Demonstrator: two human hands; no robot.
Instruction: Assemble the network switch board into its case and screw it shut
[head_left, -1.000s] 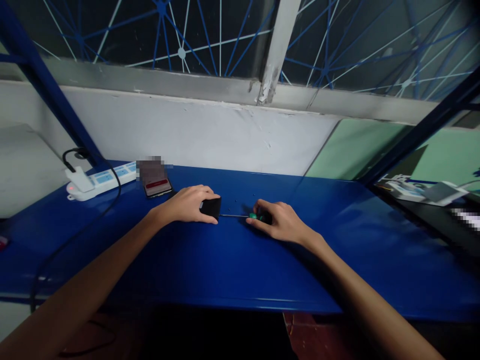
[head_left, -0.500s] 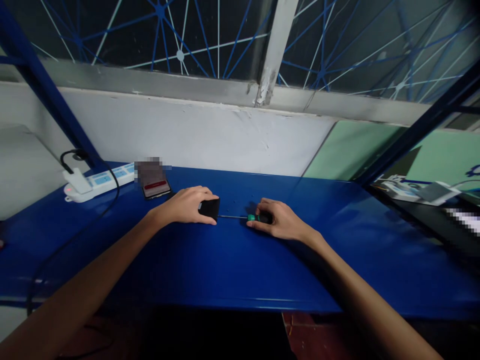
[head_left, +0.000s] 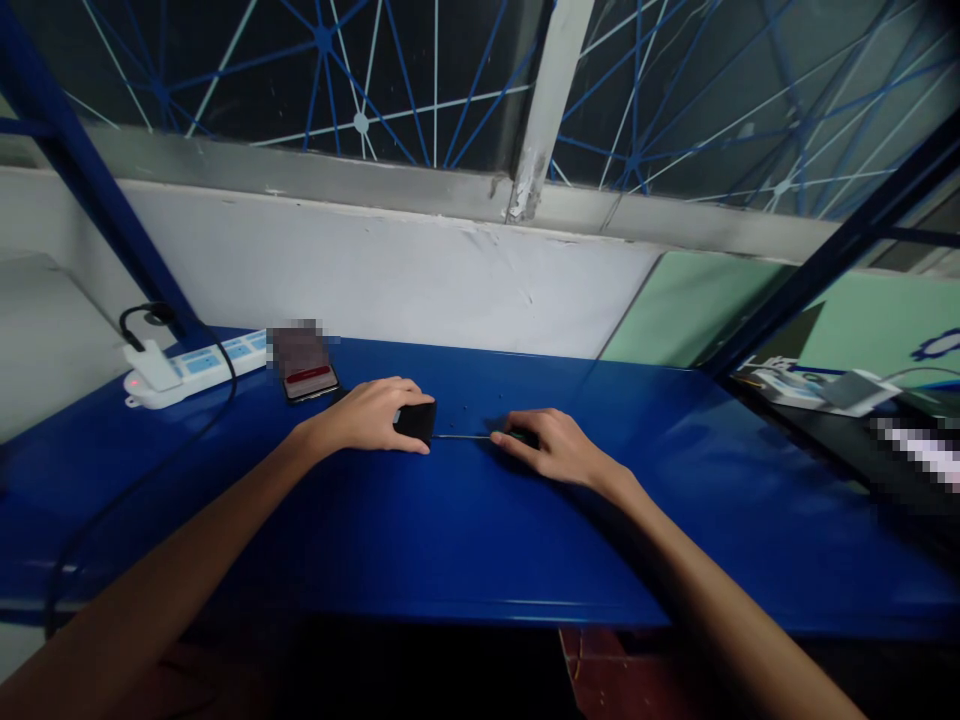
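Note:
My left hand (head_left: pixel 379 415) is closed around a small black box-like device (head_left: pixel 418 418) lying on the blue table (head_left: pixel 420 540). Its exact kind I cannot make out, as my palm and fingers cover part of it. To its right, my right hand (head_left: pixel 551 442) wraps round the dark handle of a screwdriver (head_left: pixel 463 437). The thin metal shaft lies level and points left, its tip at the right side of the black device. Most of the handle is hidden under my fingers. Several tiny dark bits, perhaps screws, are scattered on the table just beyond the shaft.
A phone-like device (head_left: pixel 309 375), partly blurred out, lies behind my left hand. Beside it stands a white power strip (head_left: pixel 202 368) with a charger and a black cable (head_left: pixel 161 455) trailing to the table's front. At the right are a white device (head_left: pixel 847 392) and dark equipment.
My right hand's fingers have shifted forward over the screwdriver handle, covering its green collar. The left hand still holds the black device, and the shaft still meets its side.

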